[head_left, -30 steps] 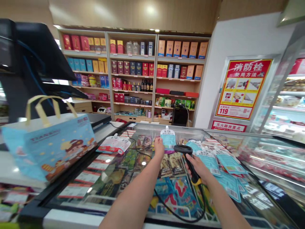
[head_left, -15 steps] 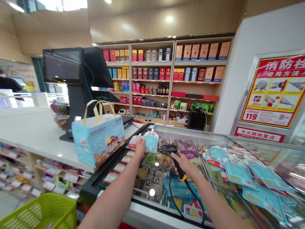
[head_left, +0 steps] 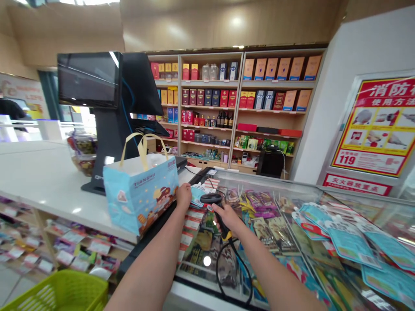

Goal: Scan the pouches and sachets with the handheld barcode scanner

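Note:
My left hand [head_left: 183, 196] is closed at the left edge of several light-blue, white-topped packets [head_left: 197, 195], beside the blue paper bag [head_left: 142, 190] with yellow handles. Its fingertips are partly hidden behind the hand. My right hand [head_left: 228, 219] grips a black and yellow barcode scanner [head_left: 212, 198] by its handle, the head pointing left towards the packets. The scanner's black cable loops down over the glass top [head_left: 223, 276]. More of the light-blue packets [head_left: 348, 242] lie in a loose pile on the glass at the right.
A dual-screen till [head_left: 108, 99] stands on the white counter [head_left: 42, 172] behind the bag. A green basket [head_left: 78, 287] is at lower left. Wrapped snacks [head_left: 264, 201] show under the glass. Boxed goods [head_left: 210, 97] fill the back shelves. A person [head_left: 11, 108] is far left.
My left hand has moved left and down with the packets, closer to the bag. The scanner and my right hand have shifted left too. The camera view has turned slightly.

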Motion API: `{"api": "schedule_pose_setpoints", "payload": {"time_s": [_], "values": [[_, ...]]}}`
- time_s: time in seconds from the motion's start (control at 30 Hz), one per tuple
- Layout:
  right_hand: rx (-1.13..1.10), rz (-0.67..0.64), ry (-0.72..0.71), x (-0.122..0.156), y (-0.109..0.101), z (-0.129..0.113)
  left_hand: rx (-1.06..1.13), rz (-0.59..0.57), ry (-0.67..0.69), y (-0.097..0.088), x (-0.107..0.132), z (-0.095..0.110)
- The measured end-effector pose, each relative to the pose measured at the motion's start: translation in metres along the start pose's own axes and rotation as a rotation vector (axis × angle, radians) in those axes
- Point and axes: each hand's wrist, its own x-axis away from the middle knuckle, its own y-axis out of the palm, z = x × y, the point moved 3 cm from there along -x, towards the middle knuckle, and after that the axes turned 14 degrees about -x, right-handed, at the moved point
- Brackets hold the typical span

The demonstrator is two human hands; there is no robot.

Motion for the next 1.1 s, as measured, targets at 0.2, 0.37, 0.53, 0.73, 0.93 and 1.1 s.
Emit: {"api": "schedule_pose_setpoints", "payload": {"time_s": [0.2, 0.37, 0.53, 0.73, 0.93, 1.1], "values": [[-0.03, 0.015, -0.019, 0.007, -0.006, -0.002, -0.185, 0.074, 0.1, -0.009, 0.016, 0.012], [-0.074, 0.09, -0.085, 0.026, -0.038, -0.015, -0.119, 0.204, 0.326, -0.014, 0.027, 0.03], [-0.132, 0.232, -0.186, 0.058, -0.093, -0.027, -0.033, 0.105, 0.477, 0.006, 0.055, 0.071], [-0.119, 0.425, -0.332, 0.105, -0.168, -0.043, 0.077, -0.321, 0.55, 0.052, 0.122, 0.168], [-0.101, 0.589, -0.403, 0.154, -0.233, -0.05, 0.379, -0.753, 0.524, 0.103, 0.218, 0.288], [-0.073, 0.671, -0.453, 0.195, -0.27, -0.048, 0.143, -0.888, 0.467, 0.125, 0.273, 0.342]]}}
